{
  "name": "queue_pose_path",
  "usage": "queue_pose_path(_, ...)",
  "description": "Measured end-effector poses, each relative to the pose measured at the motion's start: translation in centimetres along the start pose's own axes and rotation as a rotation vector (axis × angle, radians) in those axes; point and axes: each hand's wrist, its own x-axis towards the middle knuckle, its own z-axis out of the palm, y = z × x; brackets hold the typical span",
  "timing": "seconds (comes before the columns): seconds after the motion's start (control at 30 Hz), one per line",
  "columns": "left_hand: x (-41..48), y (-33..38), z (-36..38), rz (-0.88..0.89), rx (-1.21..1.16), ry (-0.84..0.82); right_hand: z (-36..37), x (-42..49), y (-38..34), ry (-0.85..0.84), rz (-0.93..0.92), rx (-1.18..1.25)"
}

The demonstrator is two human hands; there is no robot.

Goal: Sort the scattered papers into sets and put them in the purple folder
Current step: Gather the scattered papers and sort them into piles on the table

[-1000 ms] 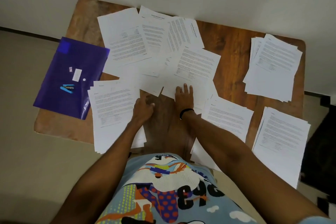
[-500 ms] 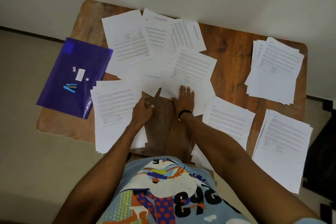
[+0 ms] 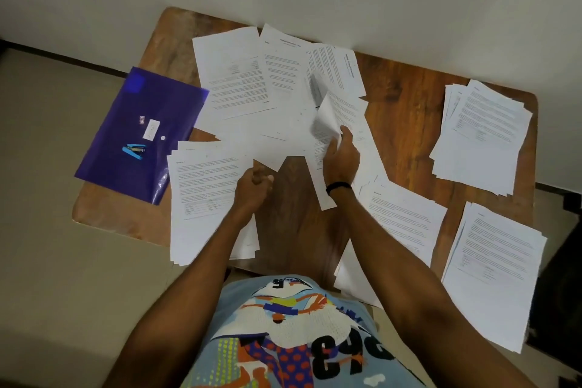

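Scattered printed papers [image 3: 252,94] cover the middle and back of the wooden table [image 3: 400,98]. My right hand [image 3: 341,157] pinches one sheet [image 3: 329,118] at its near edge and lifts it, so the sheet curls up off the heap. My left hand [image 3: 253,187] lies loosely curled, holding nothing, at the right edge of a squared paper stack [image 3: 204,192] near the table's front left. The purple folder [image 3: 141,132] lies shut at the table's left edge, overhanging it.
A small blue stapler [image 3: 134,150] and a white tag [image 3: 151,128] lie on the folder. Three more sorted stacks sit at the right: back right [image 3: 482,135], front right [image 3: 497,271] and centre right [image 3: 400,217]. A wall runs behind the table.
My right hand went from pressing flat on the central papers to pinching one sheet and raising it. My left hand has hardly moved. The camera has shifted slightly.
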Motion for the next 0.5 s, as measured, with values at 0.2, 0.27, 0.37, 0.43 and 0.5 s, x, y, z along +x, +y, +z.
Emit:
queue_pose_path(0.2, 1.7, 2.7, -3.6, -0.189, -0.597, -0.219, 0.7, -8.7, -1.4, -0.275, -0.503, -0.138)
queue_pose_path(0.27, 2.1, 3.2, -4.7, -0.174, -0.568, -0.231, 1.6, -11.8, -0.6, -0.430, -0.682, -0.193)
queue_pose_path(0.37, 2.2, 2.2, -6.1, -0.025, -0.225, -0.159, 1.6, -14.3, -0.6, -0.670, -0.658, -0.173)
queue_pose_path(0.43, 1.9, 0.3, -7.0, 0.014, -0.065, -0.146, 1.5, -14.8, -0.6, -0.706, -0.493, -0.098)
queue_pose_path(0.5, 1.4, -1.6, -8.1, 0.019, -0.103, -0.148, 1.8, -14.7, -0.6, -0.644, -0.263, 0.061)
